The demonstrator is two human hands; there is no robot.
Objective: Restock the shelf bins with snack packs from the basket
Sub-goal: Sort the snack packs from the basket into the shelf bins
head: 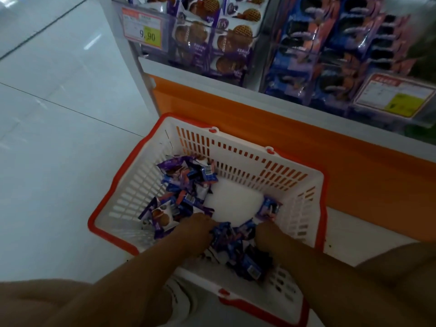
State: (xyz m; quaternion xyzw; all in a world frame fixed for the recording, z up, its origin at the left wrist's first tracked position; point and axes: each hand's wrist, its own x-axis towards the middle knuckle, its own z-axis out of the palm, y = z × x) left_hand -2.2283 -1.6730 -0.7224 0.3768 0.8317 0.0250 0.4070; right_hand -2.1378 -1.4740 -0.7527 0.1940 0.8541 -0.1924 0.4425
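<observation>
White shop floor [59, 161], with a basket [247, 161] at centre frame, below clear shelf bins [212, 43] across the top.
Left hand [200, 228] and right hand [267, 232] dig into blue snack packs [233, 238] at lower centre; fingers are buried, so neither grip can be told. Scooping too many slippery packs could spill some.

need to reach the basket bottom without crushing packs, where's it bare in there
Bare basket floor shows mid-basket toward the far slotted wall, bordered left by the snack pack pile, right by a lone blue pack. Crowded on the near side, between the left hand and right hand.
</observation>
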